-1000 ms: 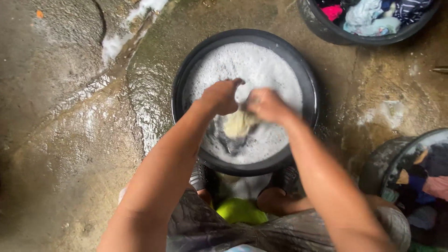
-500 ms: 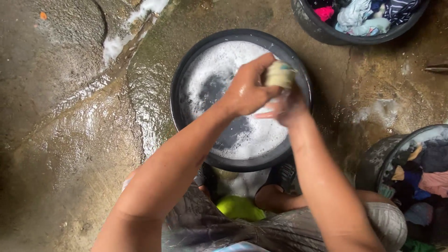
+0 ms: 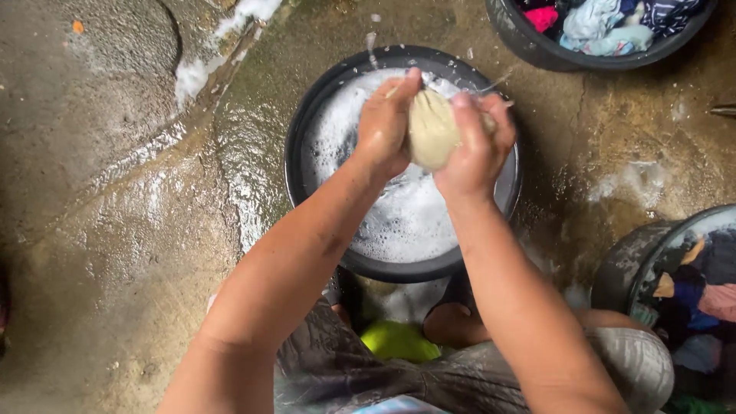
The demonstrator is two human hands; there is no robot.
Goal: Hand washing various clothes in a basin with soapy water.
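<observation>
Hands up over the suds, that is what I am looking down on: my left hand [image 3: 386,126] and my right hand [image 3: 477,146] are both clamped round a balled-up pale cloth [image 3: 431,130], fingers curled and pressing toward each other from either side. I hold the bundle above the far half of the black basin [image 3: 303,153], so by my judgement whatever water is squeezed out drops back into the foam and not onto the ground; a few droplets hang in the air just beyond my fingertips. Cloth itself looks cream to beige, soaked, wadded into a tight rounded lump with smooth wet folds, and only its middle shows between my palms. Foam [image 3: 399,218] covers most of the water below, white and bubbly. Around me the wet concrete floor [image 3: 138,215] glistens, with a streak of suds at far left. A tub of mixed clothes [image 3: 606,31] sits at far right, and another tub of dark garments [image 3: 690,284] at near right.
</observation>
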